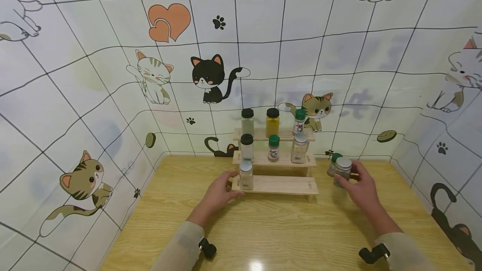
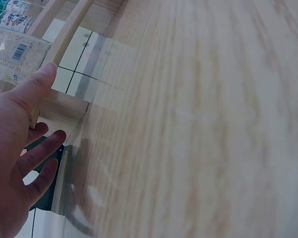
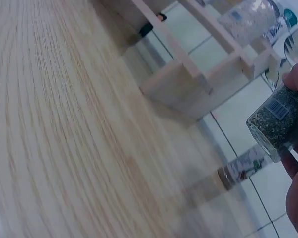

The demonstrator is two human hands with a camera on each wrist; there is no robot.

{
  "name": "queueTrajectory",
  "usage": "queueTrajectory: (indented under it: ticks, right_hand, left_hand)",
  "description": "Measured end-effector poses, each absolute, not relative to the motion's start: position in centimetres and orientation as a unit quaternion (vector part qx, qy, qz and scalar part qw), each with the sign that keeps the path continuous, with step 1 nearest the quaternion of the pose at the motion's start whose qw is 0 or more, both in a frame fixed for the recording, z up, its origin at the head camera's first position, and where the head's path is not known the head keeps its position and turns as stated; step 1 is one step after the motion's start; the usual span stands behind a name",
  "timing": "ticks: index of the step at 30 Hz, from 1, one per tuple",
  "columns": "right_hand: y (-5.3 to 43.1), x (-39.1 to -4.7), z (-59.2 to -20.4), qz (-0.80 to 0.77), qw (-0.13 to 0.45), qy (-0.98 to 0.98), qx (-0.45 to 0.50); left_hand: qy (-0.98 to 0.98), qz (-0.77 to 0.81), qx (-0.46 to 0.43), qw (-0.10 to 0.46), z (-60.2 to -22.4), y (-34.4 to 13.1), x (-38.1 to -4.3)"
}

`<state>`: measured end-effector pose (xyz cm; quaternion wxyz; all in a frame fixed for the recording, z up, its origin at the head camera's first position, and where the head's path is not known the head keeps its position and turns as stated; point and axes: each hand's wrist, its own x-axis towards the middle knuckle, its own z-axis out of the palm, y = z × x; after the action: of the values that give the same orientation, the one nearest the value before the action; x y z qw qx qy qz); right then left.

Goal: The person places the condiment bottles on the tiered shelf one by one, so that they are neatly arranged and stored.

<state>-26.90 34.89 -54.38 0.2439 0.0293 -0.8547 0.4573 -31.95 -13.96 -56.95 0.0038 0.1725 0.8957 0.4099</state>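
In the head view my right hand (image 1: pixel 363 183) grips a clear spice jar (image 1: pixel 342 170) with a silver lid, right of the wooden rack. The right wrist view shows dark green dried herbs in this jar (image 3: pixel 275 119), tilted and raised off the table. My left hand (image 1: pixel 219 191) holds the left end of the rack's bottom shelf (image 1: pixel 280 184), thumb along the front edge and fingers around the end. Beside that hand, a silver-lidded jar (image 1: pixel 246 177) of pale contents stands on the shelf's left end. Behind the held jar is a green-capped bottle (image 1: pixel 333 165) on the table.
Black-capped jars (image 1: pixel 273 123) and a green-capped bottle (image 1: pixel 299 122) line the top tier. The middle tier holds a black-capped jar (image 1: pixel 247 149), a green-capped bottle (image 1: pixel 273 149) and a silver-lidded jar (image 1: pixel 299 149). A wall covering (image 1: pixel 260 57) with cat drawings rises behind the wooden table (image 1: pixel 263 229).
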Motion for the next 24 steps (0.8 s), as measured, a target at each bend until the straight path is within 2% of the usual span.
queueTrajectory:
  ticks: [24]
  right_hand:
    - [25.7,-27.5,-51.7,0.523,0.193,-0.822,0.117]
  left_hand:
    - [0.897,0.409,0.169,0.008,-56.9,-14.0,-32.0]
